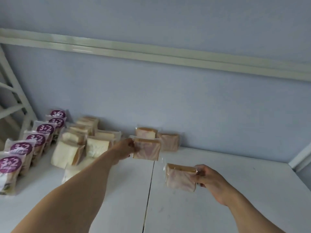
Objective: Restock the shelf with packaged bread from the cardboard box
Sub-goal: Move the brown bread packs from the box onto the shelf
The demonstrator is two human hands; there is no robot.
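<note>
On the white shelf [218,190], the left hand [125,148] has its fingers clamped on the left edge of a pink-swirl bread pack [147,150], held upright just in front of two like packs [161,138] standing against the back wall. Nearer than these, the right hand [207,179] pinches a second pink-swirl pack [180,177] by its right edge. Left of the wall pair stand plain white bread packs [80,143], then a row of purple-labelled packs [25,148].
</note>
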